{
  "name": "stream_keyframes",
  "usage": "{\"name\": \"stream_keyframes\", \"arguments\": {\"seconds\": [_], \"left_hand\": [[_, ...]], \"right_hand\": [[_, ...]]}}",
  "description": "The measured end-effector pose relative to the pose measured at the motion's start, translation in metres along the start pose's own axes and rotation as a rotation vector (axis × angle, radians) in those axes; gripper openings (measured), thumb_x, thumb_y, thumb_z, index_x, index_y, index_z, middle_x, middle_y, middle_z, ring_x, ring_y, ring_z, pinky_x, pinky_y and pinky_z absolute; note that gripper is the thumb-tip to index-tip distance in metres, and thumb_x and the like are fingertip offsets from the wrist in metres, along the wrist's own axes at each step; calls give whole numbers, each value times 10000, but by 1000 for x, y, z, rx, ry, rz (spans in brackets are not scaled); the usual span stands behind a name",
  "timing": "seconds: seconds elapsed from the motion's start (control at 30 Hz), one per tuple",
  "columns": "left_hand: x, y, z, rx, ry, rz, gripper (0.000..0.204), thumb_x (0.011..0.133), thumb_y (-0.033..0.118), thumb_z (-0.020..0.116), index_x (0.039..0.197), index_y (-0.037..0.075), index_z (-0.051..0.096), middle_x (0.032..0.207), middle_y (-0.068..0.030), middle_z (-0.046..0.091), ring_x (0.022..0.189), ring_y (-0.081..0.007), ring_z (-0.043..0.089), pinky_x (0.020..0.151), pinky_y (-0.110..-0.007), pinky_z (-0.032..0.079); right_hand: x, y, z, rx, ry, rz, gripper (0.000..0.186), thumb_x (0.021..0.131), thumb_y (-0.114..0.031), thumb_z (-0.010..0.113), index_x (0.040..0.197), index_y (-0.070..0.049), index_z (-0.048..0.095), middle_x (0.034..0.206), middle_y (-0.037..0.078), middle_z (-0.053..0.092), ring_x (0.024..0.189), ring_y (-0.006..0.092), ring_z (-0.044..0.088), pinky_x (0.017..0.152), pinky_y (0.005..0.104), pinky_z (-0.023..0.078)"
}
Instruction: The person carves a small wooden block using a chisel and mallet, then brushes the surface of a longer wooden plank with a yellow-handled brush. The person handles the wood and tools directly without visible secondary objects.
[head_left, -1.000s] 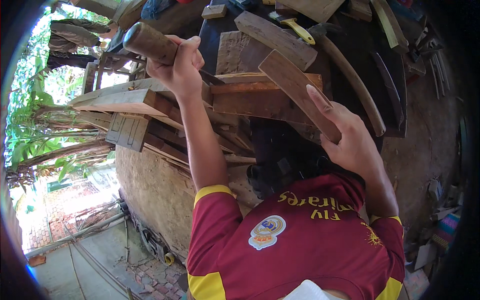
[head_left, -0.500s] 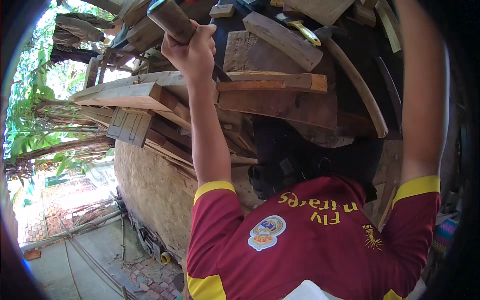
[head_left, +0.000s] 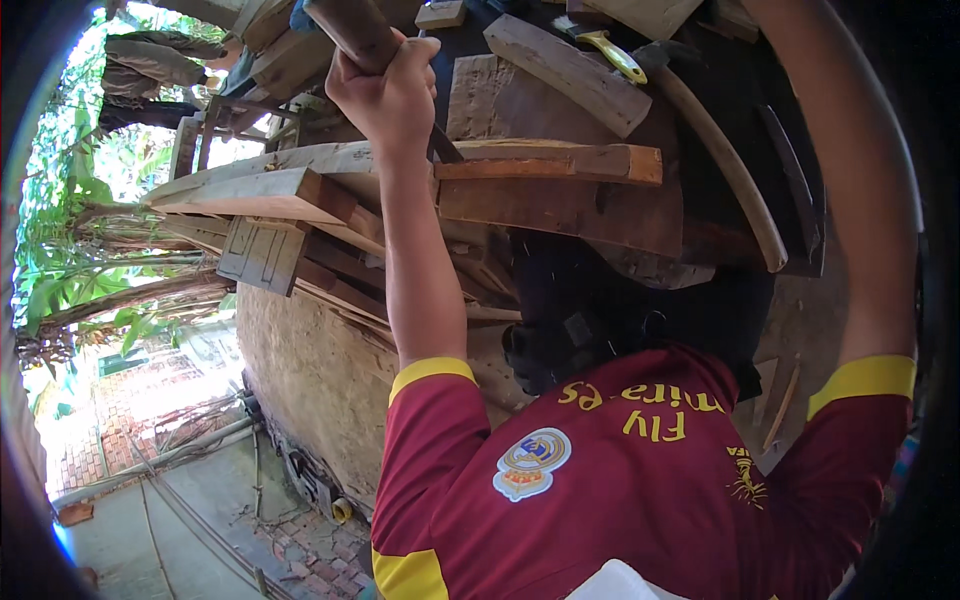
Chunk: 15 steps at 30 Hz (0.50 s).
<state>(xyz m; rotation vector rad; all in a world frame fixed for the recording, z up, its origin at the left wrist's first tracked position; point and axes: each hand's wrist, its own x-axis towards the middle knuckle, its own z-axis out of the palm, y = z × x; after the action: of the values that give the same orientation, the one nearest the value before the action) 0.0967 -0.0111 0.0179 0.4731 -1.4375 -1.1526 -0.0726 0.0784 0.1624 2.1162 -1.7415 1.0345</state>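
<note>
Left hand closed around tool's wooden handle, blade at left end of wooden bar over brown board. Bar looks part-cut, unfinished. Right hand out of view; can't tell grip.

Stretches the right arm out past the top right, with the slat gone from view; lifts the wooden handle higher.

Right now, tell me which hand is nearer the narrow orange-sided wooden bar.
Left. The left hand, gripping a thick handle, is up and left of the wooden bar. The right hand is out of view beyond the top edge; its forearm passes right of the bar.
</note>
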Motion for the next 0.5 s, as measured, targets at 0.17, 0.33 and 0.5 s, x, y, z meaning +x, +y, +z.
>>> {"name": "stream_keyframes", "arguments": {"seconds": [0.17,0.33,0.5], "left_hand": [[-1,-2,-7,5,16,-4,169,676,-29,655,688,44,503,487,7,478,377,-53,445,349,-215,332],[-2,0,-2,11,49,27,156,694,-79,642,674,19,521,487,-8,444,348,-68,373,340,-238,272],[-2,2,0,18,32,35,170,695,-89,643,694,27,520,490,-3,433,352,-67,363,346,-234,257]], "right_hand": [[-22,-28,-33,201,-360,97,522,754,70,595,1265,-19,531,948,127,691,751,185,684,621,322,551],[-119,8,-3,331,-113,389,695,706,54,652,1365,-41,453,1183,144,611,1047,225,595,915,336,437],[-199,-16,29,403,-172,314,815,699,25,627,1451,-186,391,1177,195,616,1071,328,615,959,372,468]]}}
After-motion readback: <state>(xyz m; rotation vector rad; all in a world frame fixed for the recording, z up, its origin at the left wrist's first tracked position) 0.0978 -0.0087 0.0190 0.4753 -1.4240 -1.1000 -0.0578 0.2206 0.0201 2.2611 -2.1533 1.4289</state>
